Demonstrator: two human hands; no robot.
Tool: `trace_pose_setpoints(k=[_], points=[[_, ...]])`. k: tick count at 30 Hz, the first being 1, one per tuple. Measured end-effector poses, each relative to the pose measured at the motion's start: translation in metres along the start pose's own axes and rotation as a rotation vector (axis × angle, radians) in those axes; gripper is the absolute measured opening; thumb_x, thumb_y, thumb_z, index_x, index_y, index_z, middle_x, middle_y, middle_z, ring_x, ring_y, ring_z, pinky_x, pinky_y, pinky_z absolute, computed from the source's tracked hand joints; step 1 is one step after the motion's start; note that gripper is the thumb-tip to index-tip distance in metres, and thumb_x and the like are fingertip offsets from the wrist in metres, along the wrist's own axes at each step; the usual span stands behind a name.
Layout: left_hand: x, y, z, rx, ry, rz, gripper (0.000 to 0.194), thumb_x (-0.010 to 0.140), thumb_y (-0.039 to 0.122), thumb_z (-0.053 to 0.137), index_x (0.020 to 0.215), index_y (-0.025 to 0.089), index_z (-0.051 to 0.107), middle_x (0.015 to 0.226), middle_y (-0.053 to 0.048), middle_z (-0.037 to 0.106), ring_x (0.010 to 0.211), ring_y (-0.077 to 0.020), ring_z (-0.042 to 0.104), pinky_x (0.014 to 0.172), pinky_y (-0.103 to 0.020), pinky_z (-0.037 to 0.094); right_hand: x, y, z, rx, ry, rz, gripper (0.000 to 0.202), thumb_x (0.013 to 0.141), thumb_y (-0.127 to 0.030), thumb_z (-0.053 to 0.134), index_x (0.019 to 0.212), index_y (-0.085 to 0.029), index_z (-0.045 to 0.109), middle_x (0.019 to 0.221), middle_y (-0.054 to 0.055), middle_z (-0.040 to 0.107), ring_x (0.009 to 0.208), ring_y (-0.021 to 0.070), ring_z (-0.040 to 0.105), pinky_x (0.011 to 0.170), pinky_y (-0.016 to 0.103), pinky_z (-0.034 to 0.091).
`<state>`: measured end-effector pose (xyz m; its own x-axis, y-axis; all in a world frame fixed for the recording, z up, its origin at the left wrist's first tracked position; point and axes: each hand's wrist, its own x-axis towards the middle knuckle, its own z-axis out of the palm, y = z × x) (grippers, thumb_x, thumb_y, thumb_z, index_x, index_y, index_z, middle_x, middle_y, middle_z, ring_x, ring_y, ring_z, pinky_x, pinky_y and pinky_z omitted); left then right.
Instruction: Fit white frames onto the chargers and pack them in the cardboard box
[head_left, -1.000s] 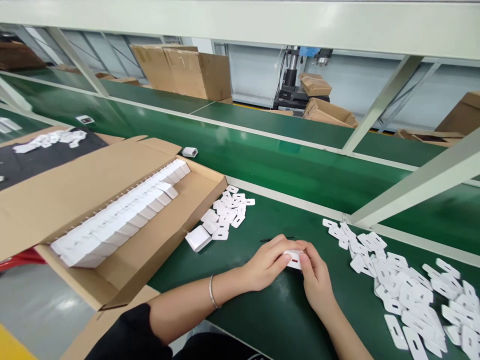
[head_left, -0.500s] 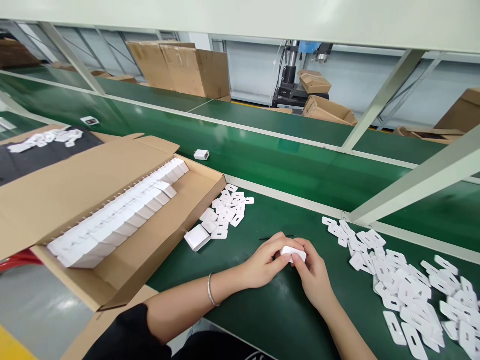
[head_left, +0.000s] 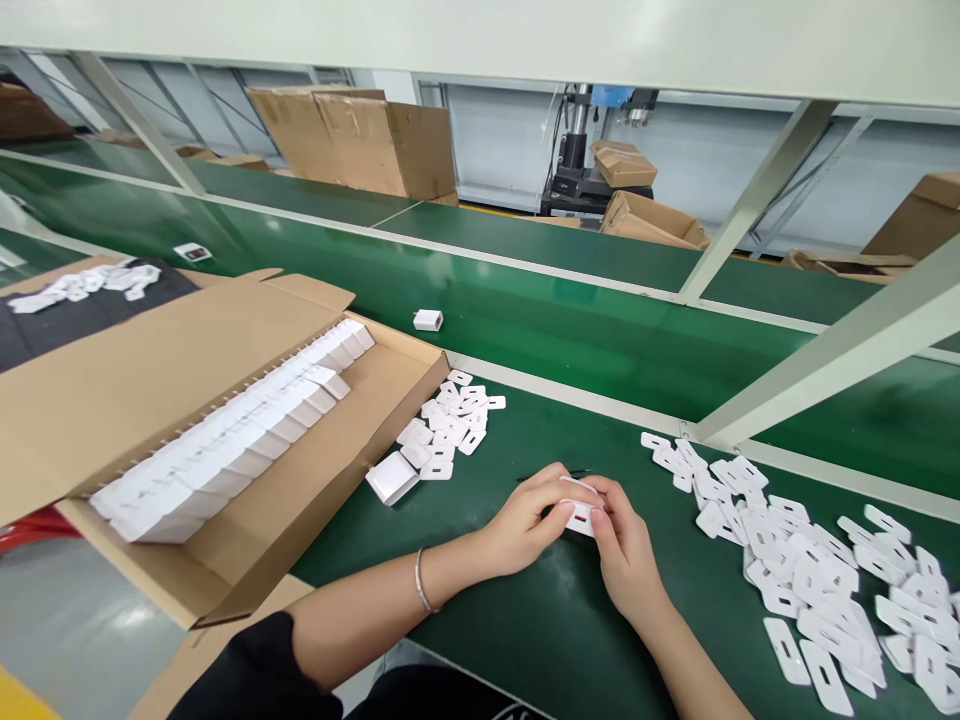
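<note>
Between my fingers is a white USB charger [head_left: 580,520], its slotted end face turned up towards me and reddish inside the slot. My left hand [head_left: 529,525], with a bangle on the wrist, grips it from the left, thumb on the near edge. From the right, my right hand [head_left: 628,555] holds the same charger with thumb and fingers. Fingers cover its far side. Just behind the hands a thin dark tool [head_left: 555,474] lies partly hidden on the green table. Another white charger [head_left: 393,478] rests to the left, beside loose slotted white plates [head_left: 452,430].
An open cardboard box [head_left: 330,470] at left holds rows of white chargers [head_left: 240,430]. Many slotted white plates [head_left: 817,570] are heaped at right. Beyond the table edge, a green conveyor belt [head_left: 525,340] carries a charger [head_left: 428,320]. A metal post [head_left: 840,340] slants up at right.
The charger in my hands has been tilted, so its slotted face now shows. On the belt, the loose chargers have shifted to the right.
</note>
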<state>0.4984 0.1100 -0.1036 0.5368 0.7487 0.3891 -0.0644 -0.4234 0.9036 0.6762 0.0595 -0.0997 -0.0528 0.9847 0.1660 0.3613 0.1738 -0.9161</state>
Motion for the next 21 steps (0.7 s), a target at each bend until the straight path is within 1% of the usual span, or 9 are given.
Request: trace_pose_setpoints(k=[3,6,9,12,14,15,17,19,21], points=[[-0.001,-0.001,-0.001,0.016,0.004,0.030,0.044,0.110,0.047,0.041,0.117,0.022,0.076,0.107,-0.010,0.071,0.093,-0.0212,0.059,0.086,-0.035,0.050,-0.002,-0.001,0.000,-0.034,-0.007,-0.013,0.031,0.107,-0.049,0.046,0.118,-0.025,0.062,0.098,0.003,0.073,0.076,0.0174,0.067,0.067,0.028,0.052],[-0.001,-0.004,-0.002,-0.063,0.019,0.014,0.050,0.107,0.057,0.042,0.121,0.019,0.072,0.103,-0.010,0.068,0.092,-0.0223,0.059,0.084,-0.037,0.049,-0.004,0.000,0.002,-0.073,-0.013,-0.028,0.030,0.106,-0.048,0.047,0.120,-0.024,0.061,0.087,0.000,0.068,0.070,0.0171,0.063,0.062,0.029,0.050],[-0.001,-0.009,-0.001,-0.295,0.045,-0.166,0.057,0.104,0.065,0.043,0.134,0.020,0.060,0.108,-0.009,0.066,0.094,-0.0229,0.062,0.084,-0.037,0.050,-0.005,0.003,0.005,-0.099,0.053,-0.064,0.031,0.106,-0.046,0.046,0.123,-0.024,0.059,0.094,0.003,0.069,0.071,0.0174,0.063,0.063,0.030,0.051],[-0.002,-0.014,0.005,-0.452,0.062,-0.387,0.056,0.104,0.066,0.042,0.132,0.019,0.054,0.092,-0.003,0.063,0.070,-0.0150,0.055,0.070,-0.031,0.047,-0.005,0.008,0.006,-0.166,0.190,-0.116,0.035,0.106,-0.047,0.046,0.128,-0.023,0.057,0.110,0.009,0.070,0.082,0.0208,0.067,0.069,0.033,0.054],[-0.002,-0.016,0.010,-0.571,0.016,-0.451,0.059,0.102,0.069,0.046,0.131,0.018,0.053,0.086,-0.002,0.062,0.064,-0.0133,0.055,0.067,-0.031,0.046,-0.005,0.009,0.007,-0.220,0.236,-0.141,0.037,0.106,-0.047,0.047,0.131,-0.022,0.057,0.114,0.011,0.070,0.087,0.0230,0.068,0.071,0.035,0.055],[-0.002,-0.017,0.013,-0.652,-0.004,-0.458,0.062,0.100,0.071,0.049,0.132,0.019,0.052,0.088,-0.003,0.064,0.067,-0.0147,0.059,0.068,-0.031,0.048,-0.005,0.008,0.007,-0.242,0.241,-0.149,0.038,0.106,-0.047,0.046,0.132,-0.022,0.058,0.114,0.011,0.071,0.088,0.0236,0.068,0.072,0.036,0.055],[0.001,-0.015,0.015,-0.834,-0.012,-0.468,0.065,0.096,0.071,0.056,0.136,0.020,0.052,0.101,-0.009,0.070,0.083,-0.0208,0.068,0.075,-0.036,0.054,-0.003,0.005,0.006,-0.286,0.230,-0.166,0.039,0.106,-0.047,0.046,0.133,-0.023,0.059,0.113,0.011,0.071,0.087,0.0242,0.067,0.074,0.038,0.055],[0.005,-0.012,0.015,-0.966,0.015,-0.488,0.059,0.095,0.061,0.067,0.138,0.022,0.055,0.114,-0.011,0.071,0.098,-0.0248,0.071,0.088,-0.041,0.055,0.000,0.001,0.005,-0.341,0.177,-0.182,0.039,0.106,-0.046,0.046,0.137,-0.025,0.059,0.114,0.011,0.071,0.088,0.0245,0.066,0.076,0.039,0.055],[0.011,-0.008,0.011,-0.999,0.072,-0.497,0.053,0.092,0.045,0.076,0.137,0.023,0.059,0.114,-0.010,0.072,0.100,-0.0242,0.072,0.096,-0.042,0.053,0.005,-0.001,0.002,-0.420,0.092,-0.207,0.044,0.107,-0.045,0.043,0.146,-0.028,0.054,0.126,0.011,0.069,0.099,0.0263,0.066,0.085,0.042,0.055]])
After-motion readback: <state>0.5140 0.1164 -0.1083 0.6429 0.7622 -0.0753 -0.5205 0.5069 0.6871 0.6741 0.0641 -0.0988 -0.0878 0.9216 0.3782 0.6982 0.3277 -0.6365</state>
